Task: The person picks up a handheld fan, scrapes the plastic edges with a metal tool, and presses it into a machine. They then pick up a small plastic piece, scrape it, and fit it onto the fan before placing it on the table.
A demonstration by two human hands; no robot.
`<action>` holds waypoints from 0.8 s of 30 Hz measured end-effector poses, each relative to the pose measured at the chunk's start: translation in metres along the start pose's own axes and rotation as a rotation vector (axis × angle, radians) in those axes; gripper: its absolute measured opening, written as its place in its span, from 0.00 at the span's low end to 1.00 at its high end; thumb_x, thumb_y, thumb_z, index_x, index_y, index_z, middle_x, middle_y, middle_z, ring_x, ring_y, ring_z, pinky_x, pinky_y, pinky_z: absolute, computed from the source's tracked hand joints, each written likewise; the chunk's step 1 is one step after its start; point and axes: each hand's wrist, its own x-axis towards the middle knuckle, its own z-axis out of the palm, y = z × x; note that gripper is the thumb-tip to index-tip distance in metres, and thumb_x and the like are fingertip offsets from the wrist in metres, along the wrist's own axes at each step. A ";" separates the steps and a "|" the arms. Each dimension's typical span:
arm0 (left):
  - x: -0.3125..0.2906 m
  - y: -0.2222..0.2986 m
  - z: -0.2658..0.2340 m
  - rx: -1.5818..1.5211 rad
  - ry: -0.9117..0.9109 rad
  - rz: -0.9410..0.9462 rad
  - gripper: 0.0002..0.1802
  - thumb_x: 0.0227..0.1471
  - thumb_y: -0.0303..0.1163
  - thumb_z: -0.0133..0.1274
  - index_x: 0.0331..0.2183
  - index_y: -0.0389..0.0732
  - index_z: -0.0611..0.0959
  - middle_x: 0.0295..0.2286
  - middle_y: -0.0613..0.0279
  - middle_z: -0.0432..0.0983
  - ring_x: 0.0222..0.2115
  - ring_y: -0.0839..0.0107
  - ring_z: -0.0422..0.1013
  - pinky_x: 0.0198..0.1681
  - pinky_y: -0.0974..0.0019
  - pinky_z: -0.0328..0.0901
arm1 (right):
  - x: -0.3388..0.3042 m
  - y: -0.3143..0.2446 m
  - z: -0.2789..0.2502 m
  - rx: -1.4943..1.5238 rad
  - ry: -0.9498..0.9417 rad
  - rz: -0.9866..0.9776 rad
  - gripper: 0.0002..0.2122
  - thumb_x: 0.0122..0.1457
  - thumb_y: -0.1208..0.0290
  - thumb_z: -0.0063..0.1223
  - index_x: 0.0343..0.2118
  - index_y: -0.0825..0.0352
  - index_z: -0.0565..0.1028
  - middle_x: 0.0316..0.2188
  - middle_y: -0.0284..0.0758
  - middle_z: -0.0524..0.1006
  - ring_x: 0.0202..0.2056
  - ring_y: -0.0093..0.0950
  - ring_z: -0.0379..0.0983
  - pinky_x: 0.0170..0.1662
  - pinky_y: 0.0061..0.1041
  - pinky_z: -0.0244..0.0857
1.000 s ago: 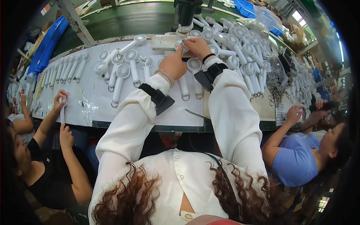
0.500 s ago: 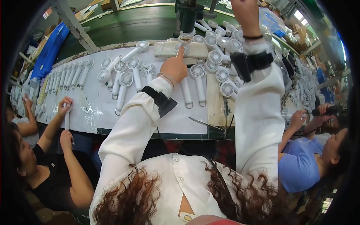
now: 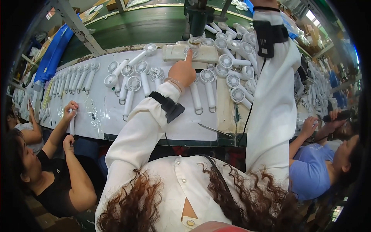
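Observation:
My left hand (image 3: 182, 72) is closed round the handle of a white handheld fan, mostly hidden under the palm. Its index finger stretches forward onto the round fan head (image 3: 189, 51). That head lies on a cream block (image 3: 174, 54), directly below the tip of a green press (image 3: 198, 21). My right forearm reaches up at the right side, with a black strapped device (image 3: 268, 38) near the wrist; the hand itself is beyond the top edge. Beside my left hand lie several more white fans, among them one with a metal ring (image 3: 208, 89).
Loose fans (image 3: 232, 80) are heaped right of the press, and a neat row (image 3: 79, 79) lies far left. A pointed metal tool (image 3: 214, 129) lies near the table's front edge. One co-worker (image 3: 58, 178) sits left holding a fan; another (image 3: 313, 166) sits right.
My right arm has risen further, taking the hand out of the top of the picture. The left hand keeps its place at the block. The whole view has shifted slightly.

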 end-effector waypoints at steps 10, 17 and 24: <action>0.000 0.004 0.006 0.009 0.028 -0.023 0.42 0.48 0.32 0.46 0.64 0.43 0.53 0.34 0.43 0.77 0.34 0.49 0.76 0.39 0.51 0.70 | -0.103 0.029 -0.037 -0.916 -0.439 -0.138 0.23 0.67 0.53 0.37 0.41 0.73 0.73 0.31 0.34 0.77 0.30 0.25 0.74 0.36 0.22 0.68; 0.000 -0.013 0.018 -0.034 0.232 -0.002 0.28 0.47 0.31 0.47 0.50 0.32 0.64 0.27 0.38 0.77 0.29 0.44 0.75 0.34 0.46 0.69 | -0.140 0.057 -0.042 -1.619 -0.223 0.201 0.12 0.61 0.65 0.51 0.44 0.66 0.77 0.24 0.31 0.77 0.26 0.16 0.72 0.35 0.18 0.66; 0.004 -0.006 0.021 -0.032 0.216 0.007 0.19 0.47 0.30 0.47 0.40 0.29 0.64 0.26 0.36 0.77 0.28 0.42 0.75 0.33 0.48 0.71 | -0.162 0.103 -0.090 -2.186 -0.475 -0.072 0.05 0.56 0.70 0.56 0.34 0.63 0.80 0.17 0.32 0.76 0.22 0.25 0.70 0.47 0.25 0.64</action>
